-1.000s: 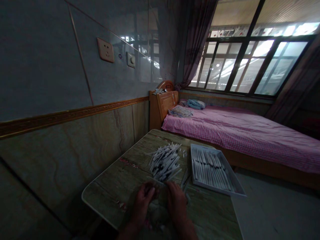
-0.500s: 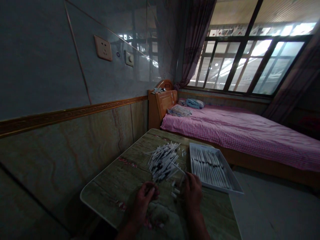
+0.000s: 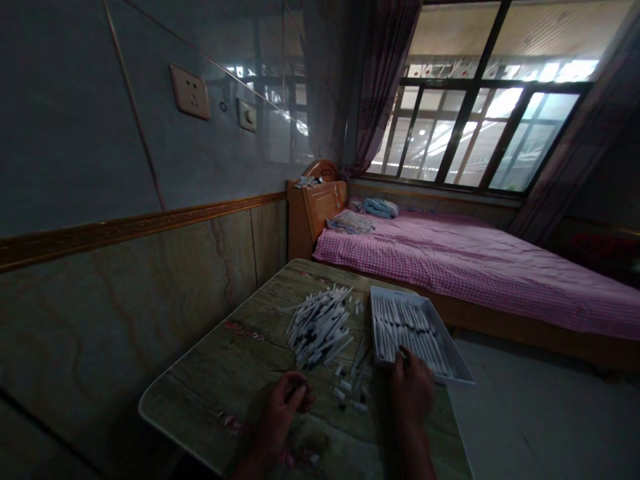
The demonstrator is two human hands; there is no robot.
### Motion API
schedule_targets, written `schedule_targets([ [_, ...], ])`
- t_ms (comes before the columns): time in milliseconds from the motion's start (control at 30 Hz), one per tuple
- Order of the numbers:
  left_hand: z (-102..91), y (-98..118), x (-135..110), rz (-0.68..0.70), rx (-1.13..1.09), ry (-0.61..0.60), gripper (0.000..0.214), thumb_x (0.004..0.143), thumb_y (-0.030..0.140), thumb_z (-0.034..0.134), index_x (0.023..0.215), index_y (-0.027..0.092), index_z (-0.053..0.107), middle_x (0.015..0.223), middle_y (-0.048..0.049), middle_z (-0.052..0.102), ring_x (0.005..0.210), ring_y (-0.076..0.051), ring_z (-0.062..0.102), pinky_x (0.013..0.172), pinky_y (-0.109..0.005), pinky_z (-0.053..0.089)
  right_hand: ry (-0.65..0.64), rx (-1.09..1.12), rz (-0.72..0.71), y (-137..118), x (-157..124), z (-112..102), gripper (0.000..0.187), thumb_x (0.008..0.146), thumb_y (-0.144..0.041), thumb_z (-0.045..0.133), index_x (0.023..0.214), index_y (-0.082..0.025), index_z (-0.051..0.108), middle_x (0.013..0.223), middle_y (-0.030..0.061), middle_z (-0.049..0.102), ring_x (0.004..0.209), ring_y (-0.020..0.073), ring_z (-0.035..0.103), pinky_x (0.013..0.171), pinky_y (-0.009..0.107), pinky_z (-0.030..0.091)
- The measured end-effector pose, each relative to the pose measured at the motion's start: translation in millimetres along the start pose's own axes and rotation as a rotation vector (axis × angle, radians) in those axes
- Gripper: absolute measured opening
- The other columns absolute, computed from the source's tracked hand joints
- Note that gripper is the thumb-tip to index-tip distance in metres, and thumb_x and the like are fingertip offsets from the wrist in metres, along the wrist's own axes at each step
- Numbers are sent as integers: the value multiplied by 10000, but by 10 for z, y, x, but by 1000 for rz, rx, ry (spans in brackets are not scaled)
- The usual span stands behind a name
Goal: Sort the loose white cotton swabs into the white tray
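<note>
My right hand [image 3: 413, 383] is over the near edge of a white tray [image 3: 457, 353], its fingers pinched on a slim white pen that blends with those beneath it. Inside the tray, white pens [image 3: 393, 313] with dark ends lie in two rows. My left hand [image 3: 283, 407] rests above the table with curled fingers; whatever they enclose is too dark to make out. Beyond it lies a loose pile of white pens [image 3: 320, 323], some with dark parts. Several small white caps [image 3: 345, 385] are scattered between my hands.
The wood-patterned table [image 3: 200, 393] stands close to the tiled wall [image 3: 125, 293] on the left. Past its far edge is a bed [image 3: 425, 267] with a pink checked cover. More small white pieces [image 3: 359, 307] lie between pile and tray.
My right hand has moved right with the pen, from beside the pile to over the tray. My left hand keeps nearly the same curled pose. The view has shifted slightly.
</note>
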State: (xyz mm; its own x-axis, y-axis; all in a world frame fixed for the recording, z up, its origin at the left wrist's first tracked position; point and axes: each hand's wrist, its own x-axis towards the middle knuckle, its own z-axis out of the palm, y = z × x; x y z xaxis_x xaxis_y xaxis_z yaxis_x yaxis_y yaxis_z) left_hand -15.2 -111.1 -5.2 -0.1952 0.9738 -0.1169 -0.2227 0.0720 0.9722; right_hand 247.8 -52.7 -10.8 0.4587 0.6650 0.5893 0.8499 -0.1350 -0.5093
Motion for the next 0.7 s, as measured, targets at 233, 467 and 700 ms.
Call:
schedule_targets([
  [233, -3, -29, 21, -15, -14, -20, 358, 579, 467, 780, 771, 199, 644, 709, -17, 698, 634, -200, 675, 593, -293, 530, -100, -167, -21, -50, 191, 60, 299, 879, -319, 493, 1025, -210, 730, 873, 106, 727, 839, 279, 592, 713, 349, 339],
  [467, 12, -3, 25, -32, -10, -23, 356, 558, 459, 781, 755, 196, 646, 708, -27, 696, 633, -203, 663, 591, -293, 522, -130, -161, -38, -134, 319, 149, 298, 871, -324, 506, 1033, -212, 729, 833, 89, 735, 861, 276, 607, 743, 355, 345],
  [700, 5, -104, 38, -30, 38, -62, 267, 613, 400, 727, 767, 203, 633, 745, -26, 689, 701, -219, 669, 667, -315, 533, -54, 146, 40, -120, 296, 112, 461, 920, -459, 385, 1032, -155, 713, 960, 137, 725, 899, 261, 614, 757, 349, 409],
])
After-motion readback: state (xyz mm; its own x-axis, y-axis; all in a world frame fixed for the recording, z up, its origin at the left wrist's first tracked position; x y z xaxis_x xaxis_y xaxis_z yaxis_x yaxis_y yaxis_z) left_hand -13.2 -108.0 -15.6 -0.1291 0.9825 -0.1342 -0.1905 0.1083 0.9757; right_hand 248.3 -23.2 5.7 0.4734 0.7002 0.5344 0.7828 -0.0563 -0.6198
